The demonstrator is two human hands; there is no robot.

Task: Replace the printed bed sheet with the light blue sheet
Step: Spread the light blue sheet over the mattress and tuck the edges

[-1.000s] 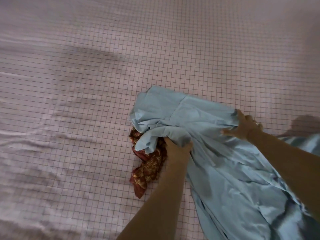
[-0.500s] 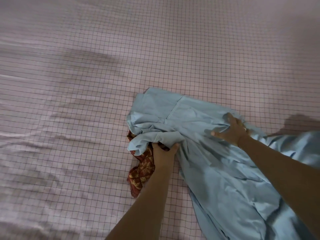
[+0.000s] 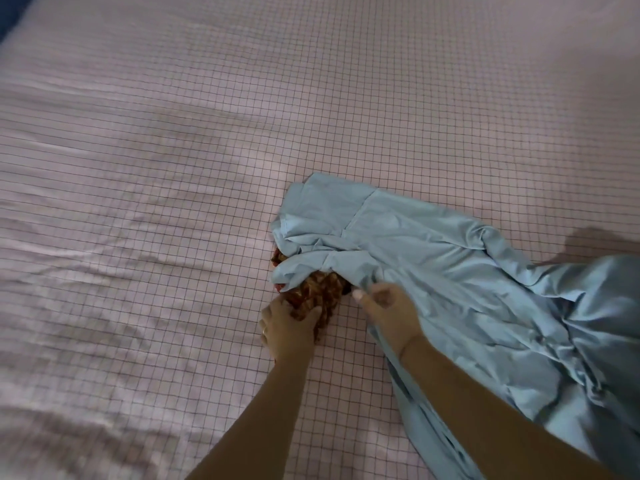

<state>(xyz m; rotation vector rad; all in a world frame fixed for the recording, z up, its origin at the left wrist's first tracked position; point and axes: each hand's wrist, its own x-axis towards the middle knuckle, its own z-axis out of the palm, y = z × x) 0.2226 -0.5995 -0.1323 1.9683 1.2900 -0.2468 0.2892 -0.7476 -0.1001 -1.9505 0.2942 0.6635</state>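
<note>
Gripping the red-gold patterned cloth (image 3: pixel 318 289), lower centre, left hand (image 3: pixel 289 329) curls round it | right hand (image 3: pixel 388 313) pinches the light blue sheet (image 3: pixel 433 258), bunched centre-right | checked bed cover (image 3: pixel 207 133) stretches beyond | risk: tangled cloths may drag together.

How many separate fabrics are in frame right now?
3. Pink checked sheet spread across the bed. Light blue sheet bunched at right, held by the right hand. Red-gold patterned cloth partly under the blue sheet, gripped by the left hand. More may hide beneath the blue.
</note>
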